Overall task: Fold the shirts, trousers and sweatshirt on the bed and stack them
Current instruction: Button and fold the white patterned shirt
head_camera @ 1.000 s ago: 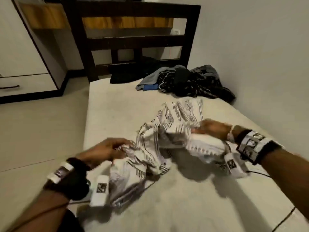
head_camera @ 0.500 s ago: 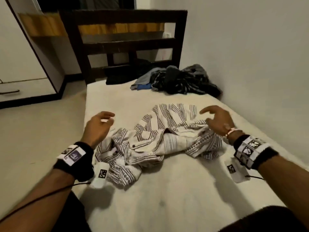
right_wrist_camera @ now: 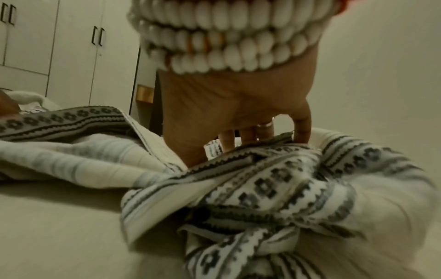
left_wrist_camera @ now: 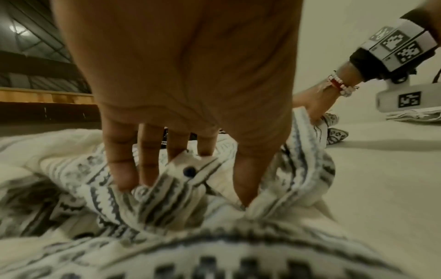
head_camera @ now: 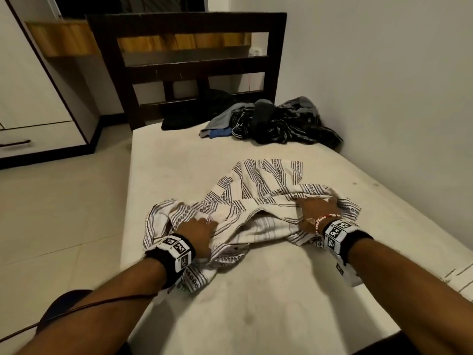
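A white shirt with dark patterned stripes (head_camera: 256, 185) lies crumpled in the middle of the bed (head_camera: 256, 303). My left hand (head_camera: 197, 226) is down on its left part; in the left wrist view (left_wrist_camera: 186, 190) the fingers and thumb dig into the folds and pinch a ridge of shirt (left_wrist_camera: 167, 207) near a dark button. My right hand (head_camera: 317, 208) is on the right part, fingers over a folded flap. The right wrist view (right_wrist_camera: 226, 149) shows the thumb behind the shirt's (right_wrist_camera: 274, 179) edge, fingers in front. A pile of dark clothes (head_camera: 276, 121) lies by the headboard.
A dark wooden headboard (head_camera: 189, 65) closes the far end of the bed, with a black garment (head_camera: 179, 121) at its foot. The wall (head_camera: 384, 98) runs along the bed's right side. A white wardrobe (head_camera: 30, 98) stands on the left across the tiled floor. A pale folded cloth (left_wrist_camera: 415, 115) lies under my right wrist.
A second ago both hands held the shirt up, then dropped it and hovered open. Now both have come down onto the shirt and taken hold of it.
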